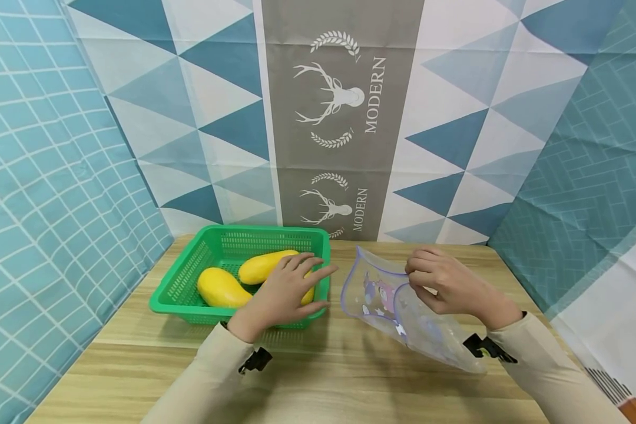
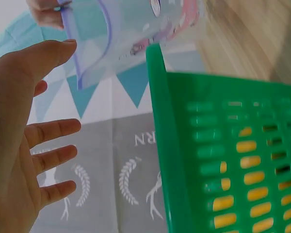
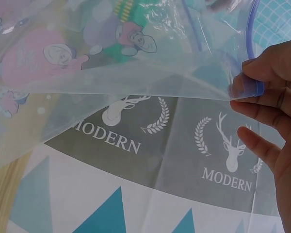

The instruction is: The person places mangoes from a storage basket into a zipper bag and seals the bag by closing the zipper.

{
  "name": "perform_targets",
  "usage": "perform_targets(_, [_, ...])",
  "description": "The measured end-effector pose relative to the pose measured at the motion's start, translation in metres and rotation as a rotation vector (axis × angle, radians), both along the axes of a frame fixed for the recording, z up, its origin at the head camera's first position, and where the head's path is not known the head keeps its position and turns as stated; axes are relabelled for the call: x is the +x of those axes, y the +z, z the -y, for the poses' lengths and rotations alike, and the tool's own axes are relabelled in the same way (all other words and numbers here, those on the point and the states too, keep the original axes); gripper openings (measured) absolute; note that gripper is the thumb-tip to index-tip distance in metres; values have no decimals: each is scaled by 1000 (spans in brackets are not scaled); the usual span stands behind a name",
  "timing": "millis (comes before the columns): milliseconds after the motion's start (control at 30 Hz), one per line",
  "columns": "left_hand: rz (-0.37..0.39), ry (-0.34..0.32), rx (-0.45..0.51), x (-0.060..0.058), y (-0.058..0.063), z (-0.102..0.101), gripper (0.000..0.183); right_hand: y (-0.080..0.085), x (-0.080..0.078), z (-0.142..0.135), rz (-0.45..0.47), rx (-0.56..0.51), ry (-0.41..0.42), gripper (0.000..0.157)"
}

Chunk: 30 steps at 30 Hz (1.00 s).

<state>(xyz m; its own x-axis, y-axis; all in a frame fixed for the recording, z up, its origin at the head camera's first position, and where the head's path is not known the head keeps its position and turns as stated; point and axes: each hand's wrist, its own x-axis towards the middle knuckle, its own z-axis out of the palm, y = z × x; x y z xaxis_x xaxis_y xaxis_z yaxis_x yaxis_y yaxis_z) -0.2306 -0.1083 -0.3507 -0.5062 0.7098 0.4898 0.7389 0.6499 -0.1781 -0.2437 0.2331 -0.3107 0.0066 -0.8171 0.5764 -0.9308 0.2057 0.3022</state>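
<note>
Over the right end of a green plastic basket (image 1: 176, 307), my left hand (image 1: 288, 288) hovers with fingers spread, holding nothing. Inside the basket lie smooth, oblong yellow fruits that look like mangoes (image 1: 221, 287); part of the yellow is hidden behind that hand. My right hand (image 1: 445, 285) pinches a top corner of a clear plastic zip bag (image 1: 373, 294) with purple edging and cartoon prints. In the right wrist view, thumb and fingers grip the purple corner of the bag (image 3: 136, 73). The bag hangs tilted above the table, its mouth edge toward the left hand.
The basket stands on a wood-grain table (image 1: 318, 383), at the back left. A patterned cloth backdrop (image 1: 344, 147) rises behind the table, with blue tiled cloth (image 1: 32, 206) on the left side and another sheet (image 1: 604, 165) on the right.
</note>
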Motion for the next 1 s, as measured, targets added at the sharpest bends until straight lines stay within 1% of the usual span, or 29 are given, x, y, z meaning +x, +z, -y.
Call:
perform_targets(233, [31,21,32,-6,-1,17,61,0,0,-1,-3,-3,2,33])
perform_targets(433, [40,64,17,-8,-2,33,62,0,-1,-2,9,3,1,32])
perform_targets(600, [58,98,14,-7,-3,48,64,0,-1,-3,23,11,-8,31])
perform_targets(800, [42,119,0,-9,-6,67,67,0,-1,-4,34,9,-13,32])
perform_targets(1000, [19,134,-19,-12,-10,87,69,0,-2,-4,14,-6,-9,32])
